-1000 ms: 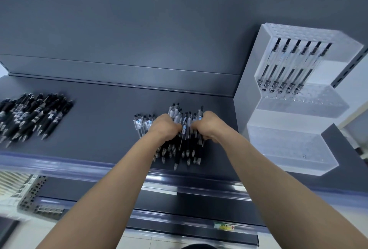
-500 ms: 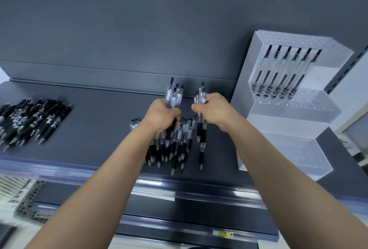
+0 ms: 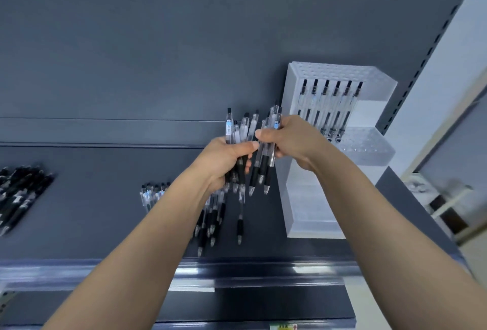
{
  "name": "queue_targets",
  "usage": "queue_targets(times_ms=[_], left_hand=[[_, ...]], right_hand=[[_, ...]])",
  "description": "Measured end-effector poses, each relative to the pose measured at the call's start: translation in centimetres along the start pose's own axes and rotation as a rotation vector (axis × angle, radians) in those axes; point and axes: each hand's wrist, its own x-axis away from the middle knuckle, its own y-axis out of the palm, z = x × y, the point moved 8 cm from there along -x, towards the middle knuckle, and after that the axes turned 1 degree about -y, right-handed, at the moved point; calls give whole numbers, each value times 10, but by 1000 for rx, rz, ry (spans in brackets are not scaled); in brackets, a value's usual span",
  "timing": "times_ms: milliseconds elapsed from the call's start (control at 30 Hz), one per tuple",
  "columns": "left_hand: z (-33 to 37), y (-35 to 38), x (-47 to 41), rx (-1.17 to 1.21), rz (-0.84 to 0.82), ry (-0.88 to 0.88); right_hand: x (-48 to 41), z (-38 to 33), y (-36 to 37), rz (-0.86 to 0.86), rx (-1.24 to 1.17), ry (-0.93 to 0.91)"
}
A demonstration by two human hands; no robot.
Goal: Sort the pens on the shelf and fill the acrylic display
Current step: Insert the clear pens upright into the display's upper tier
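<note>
Fingers (image 3: 243,147) of the left hand (image 3: 224,163) are curled and clamped round a left bundle (image 3: 232,129) of clear-barrelled pens, thumb laid across the front. Caps point up and away, black grips and tips point down. Fingers (image 3: 264,135) of the right hand (image 3: 292,139) are likewise clamped round a right bundle (image 3: 263,166) of the same kind of pen, thumb extended towards the left thumb. The two thumbs nearly meet; contact cannot be confirmed. Both bundles are held upright, slightly fanned, side by side and raised clear of the shelf (image 3: 92,197).

Both forearms are bare and reach up and forward from the lower edge of the view, converging at the hands. The left wrist is bent inward; the right wrist is roughly straight.

Below the hands, loose pens (image 3: 213,220) lie on the shelf, tips towards the front rail (image 3: 263,269), partly hidden by the left forearm. A pile of black pens (image 3: 18,192) lies well apart at the far left of the shelf.

The acrylic display (image 3: 342,72) stands on the shelf just to the right of the hands, against the grey back panel (image 3: 184,52). Its upper tier carries six pens (image 3: 326,102) standing in one row. The lower tiers are partly masked by the right hand and forearm.
</note>
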Motion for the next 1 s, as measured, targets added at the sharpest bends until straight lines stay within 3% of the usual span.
queue_targets(times_ms=[367,767,1000], left_hand=[[13,40,3,-36,-148,-22],[31,67,-4,-52,-47,76],[44,91,-6,-56,-36,200]], right_hand=[[7,-7,-37,41,27,-13],[27,-14,-91,104,154,-38],[39,-23,-160,287,276,-43]])
